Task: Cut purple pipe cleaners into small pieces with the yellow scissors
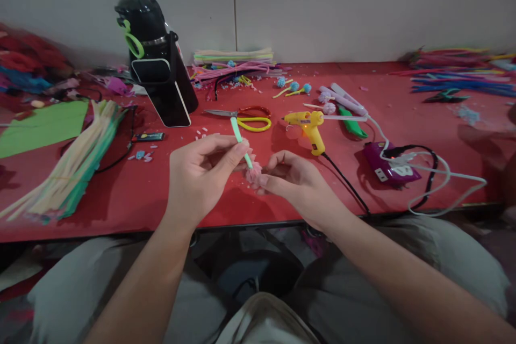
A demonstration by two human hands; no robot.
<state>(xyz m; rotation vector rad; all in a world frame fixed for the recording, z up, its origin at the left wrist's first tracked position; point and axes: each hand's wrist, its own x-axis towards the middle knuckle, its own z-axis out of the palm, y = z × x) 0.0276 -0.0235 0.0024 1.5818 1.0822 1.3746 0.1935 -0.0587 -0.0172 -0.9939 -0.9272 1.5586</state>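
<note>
My left hand (201,174) pinches a pale green pipe-cleaner stem (240,141) between thumb and forefinger, over the near edge of the red table (282,193). At the stem's lower end sits a small fluffy pink pom-pom (255,174). My right hand (296,180) has its fingers curled around that pink tuft from the right, fingertips pressed on it. Both hands hover just above the tabletop, close together.
Yellow-handled scissors (245,118) and a yellow glue gun (308,126) lie just beyond the hands, its black cord running to a purple power strip (387,167). A black stand holding a phone (159,72) rises at back left. Pipe-cleaner bundles (76,158) lie left and far right.
</note>
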